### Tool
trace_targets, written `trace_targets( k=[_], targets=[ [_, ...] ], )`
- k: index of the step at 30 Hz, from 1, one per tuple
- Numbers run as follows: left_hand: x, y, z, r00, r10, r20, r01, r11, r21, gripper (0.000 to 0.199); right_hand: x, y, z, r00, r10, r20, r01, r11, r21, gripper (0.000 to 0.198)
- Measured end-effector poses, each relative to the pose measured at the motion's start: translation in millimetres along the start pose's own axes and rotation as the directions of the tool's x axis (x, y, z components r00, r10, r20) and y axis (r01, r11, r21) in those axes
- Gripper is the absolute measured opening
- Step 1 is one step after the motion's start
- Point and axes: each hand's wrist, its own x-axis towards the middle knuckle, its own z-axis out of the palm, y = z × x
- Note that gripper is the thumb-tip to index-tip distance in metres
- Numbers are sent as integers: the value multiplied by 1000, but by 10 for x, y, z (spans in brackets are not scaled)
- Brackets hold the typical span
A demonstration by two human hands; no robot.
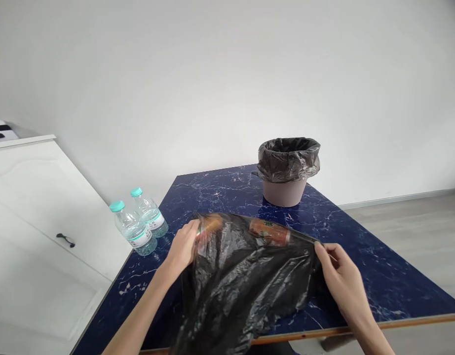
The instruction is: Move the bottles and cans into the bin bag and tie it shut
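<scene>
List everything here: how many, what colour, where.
Table: one, marbled blue, centre
Bag: one, black, front of table
Items: two, orange and red, seen through bag
Bottles: two, clear, turquoise caps, table's left
Bin: one, pinkish, table's far right
Liner: one, black, over bin rim
Cabinet: one, white, black handle, left
Object: one, white and black, atop cabinet
Wall: one, white, behind
Floor: one, grey, right
Left hand: one, gripping bag's left
Right hand: one, pinching bag's right

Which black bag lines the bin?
The far bag, folded over the bin; the near bag stretches from left hand to right hand.
</scene>
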Motion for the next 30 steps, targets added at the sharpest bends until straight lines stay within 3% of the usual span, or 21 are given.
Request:
trace_targets(
  k=[3, 6, 7, 9, 11, 12, 14, 17, 19, 24, 30],
  targets=[
    [-105, -110, -197, 992, -125, 0, 125, 991, -46, 63, 16, 3, -43, 973, 133, -190, -112, 987, 118, 56],
    [-222, -153, -320, 942, -334, -24, 305, 886, -350, 72, 16, -15, -75, 931, 216, -294, -158, 965, 207, 58],
    [-246, -153, -328, 917, -398, -31, 330, 798, -504, 71, 11, -28, -82, 924, 231, -304, -169, 961, 217, 58],
    [-255, -143, -300, 870, -493, -4, 297, 531, -794, 64, -4, -62, -89, 918, 249, -307, -188, 958, 216, 58],
    [-213, -141, -237, 850, -522, 80, 249, 263, -932, 53, -18, -98, -91, 920, 258, -295, -201, 957, 209, 58],
    [-178, -147, -203, 849, -514, 120, 242, 176, -954, 46, -24, -114, -91, 922, 260, -288, -205, 957, 207, 58],
    [-91, -179, -136, 853, -496, 159, 243, 109, -964, 36, -34, -141, -93, 925, 262, -276, -209, 956, 207, 58],
    [36, -269, -39, 848, -521, 100, 193, 127, -973, 30, -42, -169, -98, 923, 275, -270, -223, 952, 208, 56],
    [100, -343, 38, 829, -558, 28, 155, 181, -971, 37, -45, -179, -101, 920, 291, -264, -240, 948, 208, 56],
    [162, -499, 248, 756, -633, -168, 150, 417, -897, 82, -40, -169, -106, 932, 285, -225, -249, 952, 177, 56],
    [115, -569, 331, 725, -598, -341, 221, 672, -707, 83, -35, -130, -112, 942, 277, -190, -250, 956, 155, 57]
  ],
)
